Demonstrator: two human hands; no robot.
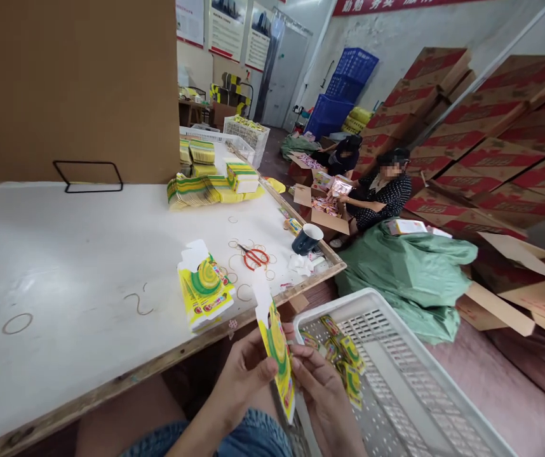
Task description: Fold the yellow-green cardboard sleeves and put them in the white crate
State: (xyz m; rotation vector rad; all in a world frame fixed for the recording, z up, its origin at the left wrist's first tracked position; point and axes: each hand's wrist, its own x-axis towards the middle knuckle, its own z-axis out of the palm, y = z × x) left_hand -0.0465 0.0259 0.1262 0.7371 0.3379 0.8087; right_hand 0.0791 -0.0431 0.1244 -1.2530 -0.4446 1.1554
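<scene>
Both my hands hold one flat yellow and green printed carton (278, 353) edge-on over my lap. My left hand (241, 376) pinches its left face, thumb on the print. My right hand (319, 395) grips its right face with curled fingers. A small stack of the same flat cartons (204, 285) lies on the white table (77, 254) near its front edge. A white perforated plastic crate (410, 374) stands to my right with a few small yellow and green packets (342, 355) inside.
Red-handled scissors (255, 256), loose rubber bands (17, 323) and a dark cup (307, 238) lie on the table. More carton stacks (206, 184) sit at its far end. Two people (377, 190) sit on the floor by red cardboard boxes (482, 146) and a green sack (410, 266).
</scene>
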